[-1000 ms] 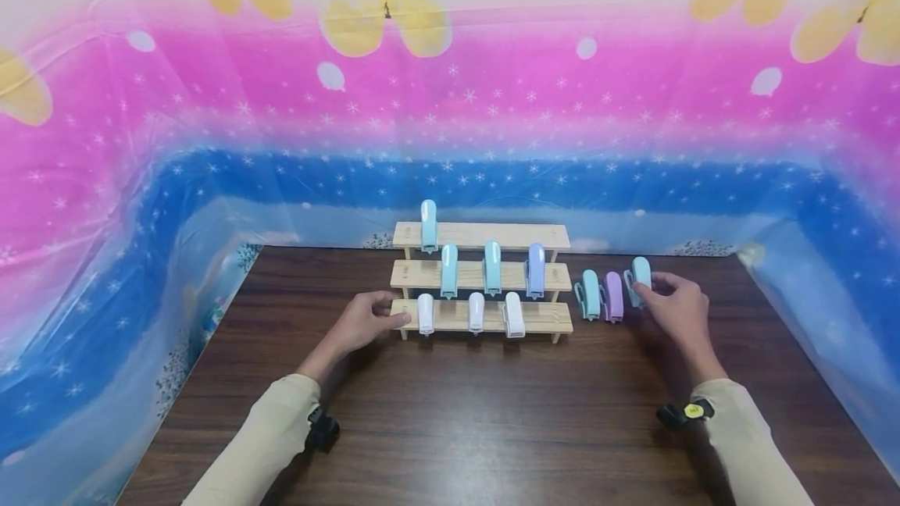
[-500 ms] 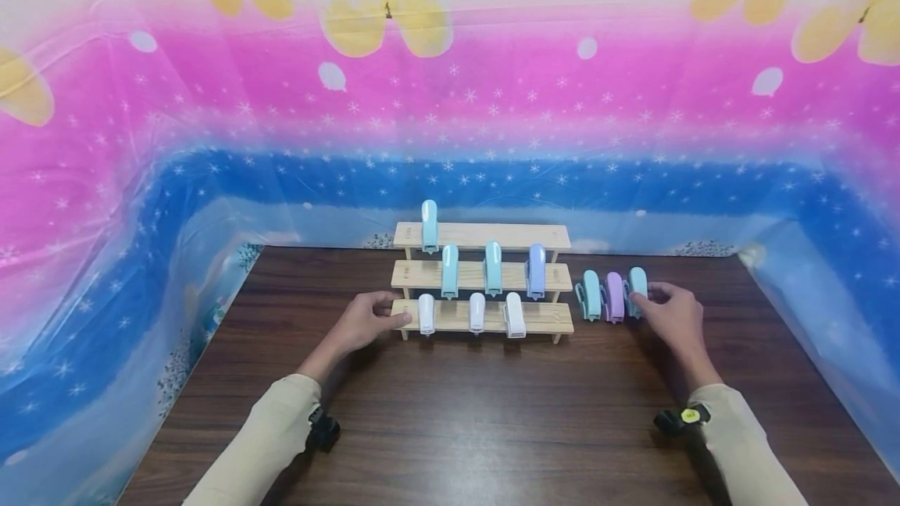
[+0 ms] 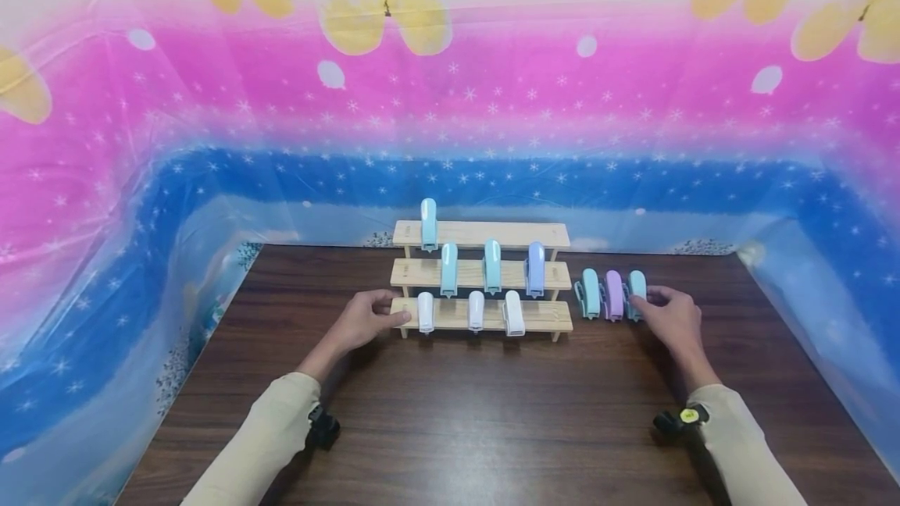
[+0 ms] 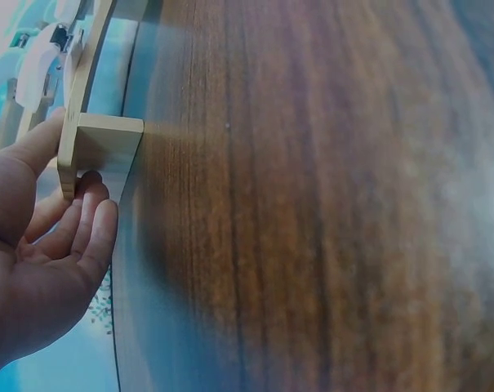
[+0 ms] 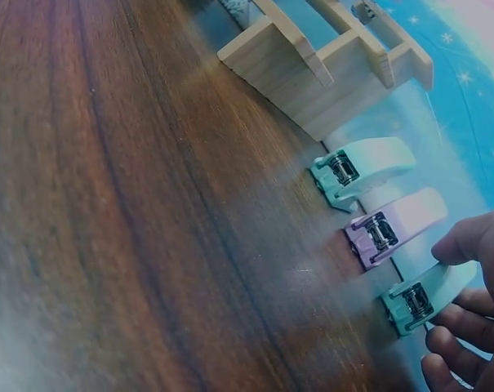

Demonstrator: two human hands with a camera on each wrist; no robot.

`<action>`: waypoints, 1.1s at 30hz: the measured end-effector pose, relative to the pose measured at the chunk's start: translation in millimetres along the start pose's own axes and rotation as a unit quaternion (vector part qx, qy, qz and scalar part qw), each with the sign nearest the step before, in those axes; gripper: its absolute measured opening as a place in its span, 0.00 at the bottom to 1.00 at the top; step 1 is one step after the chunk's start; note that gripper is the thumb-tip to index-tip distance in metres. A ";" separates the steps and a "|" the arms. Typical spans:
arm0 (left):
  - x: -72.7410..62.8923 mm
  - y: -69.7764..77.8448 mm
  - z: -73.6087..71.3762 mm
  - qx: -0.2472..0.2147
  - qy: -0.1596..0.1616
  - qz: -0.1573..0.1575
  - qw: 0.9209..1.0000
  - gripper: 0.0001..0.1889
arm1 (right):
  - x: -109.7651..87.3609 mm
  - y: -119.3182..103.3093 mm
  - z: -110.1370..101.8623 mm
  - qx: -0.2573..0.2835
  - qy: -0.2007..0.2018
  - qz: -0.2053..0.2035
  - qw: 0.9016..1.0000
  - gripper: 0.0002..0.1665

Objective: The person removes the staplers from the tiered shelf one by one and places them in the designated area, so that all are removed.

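My left hand [image 3: 362, 324] grips the left end of the lowest step of a three-step wooden display rack [image 3: 450, 320]. In the left wrist view its thumb lies over the board and the fingers curl underneath. My right hand [image 3: 673, 318] pinches a teal mini stapler [image 3: 637, 287] between thumb and fingers. That stapler stands on the table at the right end of a short row, beside a purple stapler [image 3: 613, 295] and another teal stapler [image 3: 590, 293]. In the right wrist view, dark metal parts show in the front of each of these staplers.
On the rack's lowest step stand three white staplers [image 3: 476, 311]. The middle step bears two teal staplers [image 3: 492, 265] and a lavender stapler [image 3: 536, 268]; the top step has one teal stapler [image 3: 429, 223] at its left. A patterned cloth [image 3: 506, 186] rises behind the brown table [image 3: 457, 412].
My right hand has brought the teal stapler down and slightly left, from raised and apart to close beside the purple one. The left hand has kept its hold on the rack.
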State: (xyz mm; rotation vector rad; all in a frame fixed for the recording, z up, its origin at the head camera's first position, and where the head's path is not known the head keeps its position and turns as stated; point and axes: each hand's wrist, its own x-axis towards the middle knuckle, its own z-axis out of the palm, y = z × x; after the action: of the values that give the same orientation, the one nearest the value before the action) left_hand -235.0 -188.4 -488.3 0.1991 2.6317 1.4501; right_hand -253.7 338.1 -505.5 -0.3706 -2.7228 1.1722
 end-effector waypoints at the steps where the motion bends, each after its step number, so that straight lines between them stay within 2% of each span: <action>1: -0.2 0.2 0.0 0.000 0.000 0.000 1.000 0.28 | 0.0 -0.6 -0.7 0.001 0.000 0.001 1.000 0.39; 8: 0.3 -0.2 0.2 0.001 0.001 0.001 1.000 0.28 | 2.2 -12.7 -16.5 0.000 0.020 -0.010 1.000 0.39; 18: -0.1 -1.0 -0.2 0.008 0.001 -0.005 1.000 0.30 | 4.3 -46.2 -41.7 -0.003 0.041 -0.050 0.998 0.39; 33: -0.8 0.1 -0.1 0.006 0.002 0.002 1.000 0.29 | -3.0 -99.6 -35.9 0.007 0.028 -0.137 0.990 0.36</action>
State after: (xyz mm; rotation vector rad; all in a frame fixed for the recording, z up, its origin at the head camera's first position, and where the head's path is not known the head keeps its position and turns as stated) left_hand -234.3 -188.6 -488.2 0.2022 2.6443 1.4379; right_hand -258.7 296.1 -408.4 -0.0240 -2.6104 1.0872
